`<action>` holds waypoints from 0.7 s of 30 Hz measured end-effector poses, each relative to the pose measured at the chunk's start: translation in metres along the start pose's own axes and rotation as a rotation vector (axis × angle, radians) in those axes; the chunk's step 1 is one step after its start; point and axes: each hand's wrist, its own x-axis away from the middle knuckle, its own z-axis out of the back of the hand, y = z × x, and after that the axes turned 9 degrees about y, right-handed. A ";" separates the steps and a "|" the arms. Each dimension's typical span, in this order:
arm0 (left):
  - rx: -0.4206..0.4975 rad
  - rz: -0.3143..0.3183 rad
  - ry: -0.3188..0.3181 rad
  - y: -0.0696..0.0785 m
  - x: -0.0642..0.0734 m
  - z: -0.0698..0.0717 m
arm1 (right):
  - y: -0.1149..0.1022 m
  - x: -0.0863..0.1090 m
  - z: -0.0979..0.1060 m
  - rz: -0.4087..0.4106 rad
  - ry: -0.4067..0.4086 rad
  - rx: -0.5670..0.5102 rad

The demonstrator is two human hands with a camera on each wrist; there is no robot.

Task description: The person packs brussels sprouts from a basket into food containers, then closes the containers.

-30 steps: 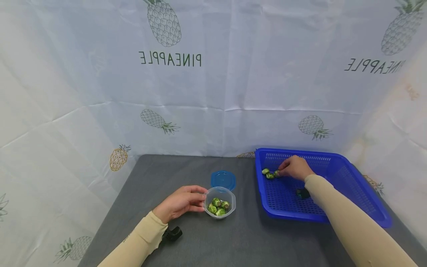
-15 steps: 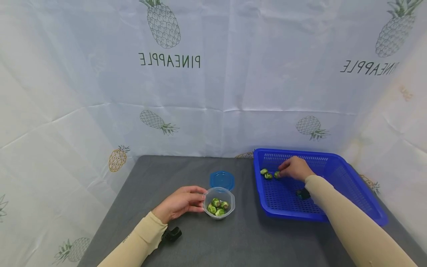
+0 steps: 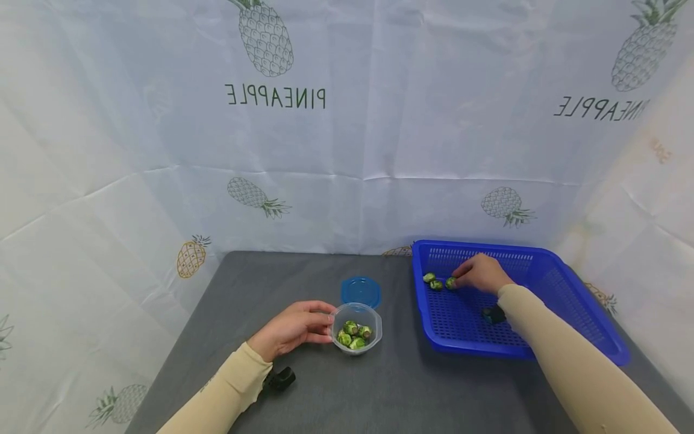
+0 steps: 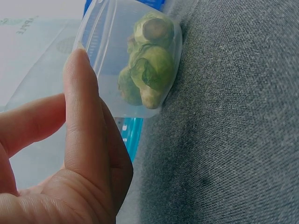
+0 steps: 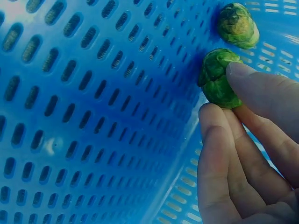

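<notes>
Inside the blue basket, my right hand pinches a Brussels sprout between thumb and fingertips. Another Brussels sprout lies just past it in the right wrist view; the head view shows two others at the basket's left side, one a loose sprout. My left hand rests its fingers against the left side of a clear plastic tub, steadying it upright on the table. Several Brussels sprouts sit in the bottom of the tub, seen through its wall in the left wrist view.
A blue lid lies flat on the grey table right behind the tub. The basket stands at the table's right side. A white curtain printed with pineapples hangs close behind the table.
My right hand has shifted its sprout slightly right, leaving a wider gap to the other two in the basket. The left hand and tub hold their place; the head view has shifted a little.
</notes>
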 end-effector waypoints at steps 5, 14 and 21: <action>0.004 -0.002 -0.001 0.000 0.000 -0.001 | -0.001 0.006 0.011 0.002 -0.008 -0.032; 0.001 -0.008 0.003 -0.001 -0.001 -0.002 | -0.026 0.035 0.038 -0.015 0.010 -0.106; -0.016 -0.017 0.008 -0.001 -0.001 -0.001 | -0.066 0.058 0.031 0.033 0.057 -0.118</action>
